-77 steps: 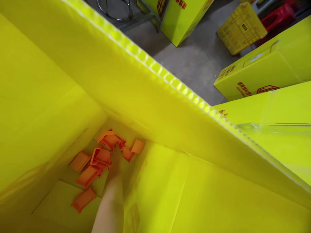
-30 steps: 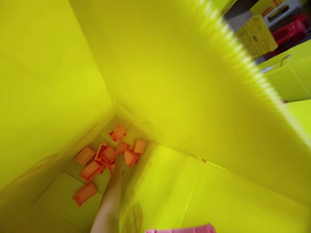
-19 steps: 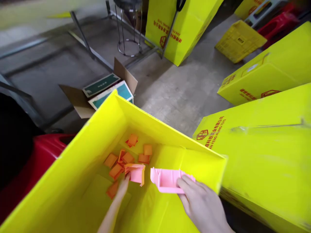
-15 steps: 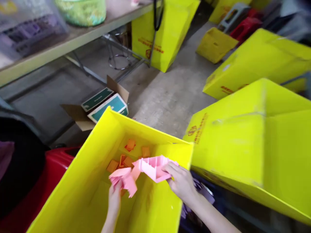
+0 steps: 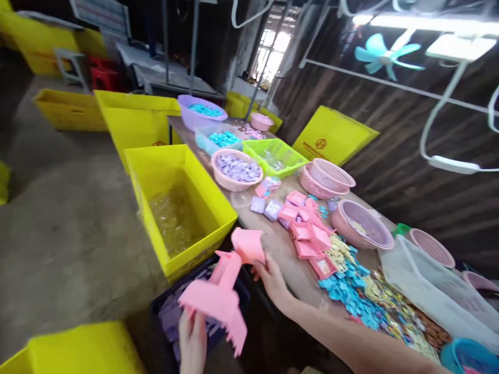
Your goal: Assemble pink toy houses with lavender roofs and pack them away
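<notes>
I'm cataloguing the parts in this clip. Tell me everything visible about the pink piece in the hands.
The pink plastic piece looks like moulded plastic, made of two flat tray-like sections joined at an angle, with ribs or teeth along the lower edge. It is held in the air, tilted. The left hand grips its lower end, the right hand its upper end.

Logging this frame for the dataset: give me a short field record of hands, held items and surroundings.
left hand: grips the lower pink plastic part
right hand: holds the upper pink plastic piece
below the hands: dark bin of pale purple pieces
left of table: yellow box with clear pieces inside
table: pink trays, blue pieces, pink baskets, green basket
</notes>
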Demonstrator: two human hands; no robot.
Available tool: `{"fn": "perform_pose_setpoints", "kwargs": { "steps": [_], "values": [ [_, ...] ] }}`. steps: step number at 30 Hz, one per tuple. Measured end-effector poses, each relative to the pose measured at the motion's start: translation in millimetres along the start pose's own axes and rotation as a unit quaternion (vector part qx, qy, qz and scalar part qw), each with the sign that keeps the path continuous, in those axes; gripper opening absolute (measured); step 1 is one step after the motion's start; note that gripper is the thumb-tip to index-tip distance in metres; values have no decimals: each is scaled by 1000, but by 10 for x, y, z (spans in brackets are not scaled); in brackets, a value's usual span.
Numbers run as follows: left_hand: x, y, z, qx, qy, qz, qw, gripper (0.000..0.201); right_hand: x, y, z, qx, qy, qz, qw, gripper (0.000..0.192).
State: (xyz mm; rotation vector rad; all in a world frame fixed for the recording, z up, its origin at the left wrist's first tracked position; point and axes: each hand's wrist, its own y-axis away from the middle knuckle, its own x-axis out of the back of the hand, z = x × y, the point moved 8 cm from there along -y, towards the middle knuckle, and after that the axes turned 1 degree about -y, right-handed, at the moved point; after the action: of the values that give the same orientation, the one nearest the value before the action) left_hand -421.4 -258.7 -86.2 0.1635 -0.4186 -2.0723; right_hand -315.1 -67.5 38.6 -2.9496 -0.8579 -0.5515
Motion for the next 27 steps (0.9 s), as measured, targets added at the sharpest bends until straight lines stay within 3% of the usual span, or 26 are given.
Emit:
{"fn": "perform_pose_setpoints", "kwargs": {
  "steps": [2, 4, 7, 9, 11, 13, 15, 18, 20, 21, 23, 24, 26, 27],
  "values": [
    [-790, -113, 441, -63, 3, -64, 996, 35, 925, -235, 215, -17, -2, 102, 995, 22],
    [-1714, -189, 937, -147, 4, -156, 977, 36, 1770, -407, 411, -29, -2, 188, 982, 23],
    [-3049, -264, 1507, -238, -46, -230, 942, 31, 2751, -610, 690, -46, -8, 257, 965, 27],
    [-3796, -345, 1690, -251, -73, -240, 935, 28, 3213, -725, 870, -59, -15, 274, 960, 29],
    [-4399, -434, 1754, -248, -88, -244, 933, 27, 3548, -816, 1037, -71, -22, 278, 958, 30],
    [-4849, -503, 1748, -245, -105, -249, 931, 29, 3787, -868, 1182, -80, -26, 275, 958, 31],
    [-5144, -531, 1710, -242, -125, -262, 926, 33, 3949, -877, 1301, -89, -31, 270, 958, 32],
    [-5287, -461, 1631, -239, -158, -289, 913, 50, 4077, -811, 1428, -106, -36, 270, 956, 35],
    [-5137, -353, 1556, -258, -177, -281, 907, 60, 4106, -721, 1481, -119, -34, 280, 952, 36],
    [-4963, -293, 1498, -278, -178, -258, 908, 59, 4103, -666, 1499, -125, -31, 287, 949, 36],
    [-4379, -178, 1286, -320, -164, -161, 919, 47, 4065, -545, 1517, -132, -22, 300, 944, 37],
    [-3963, -136, 1098, -323, -150, -84, 931, 45, 4028, -483, 1517, -134, -13, 306, 942, 38],
    [-2991, -45, 537, -269, -161, 100, 944, 51, 3924, -366, 1495, -131, 16, 319, 939, 41],
    [-2536, 5, 186, -209, -188, 160, 946, 54, 3857, -318, 1479, -126, 35, 323, 937, 42]
  ]
}}
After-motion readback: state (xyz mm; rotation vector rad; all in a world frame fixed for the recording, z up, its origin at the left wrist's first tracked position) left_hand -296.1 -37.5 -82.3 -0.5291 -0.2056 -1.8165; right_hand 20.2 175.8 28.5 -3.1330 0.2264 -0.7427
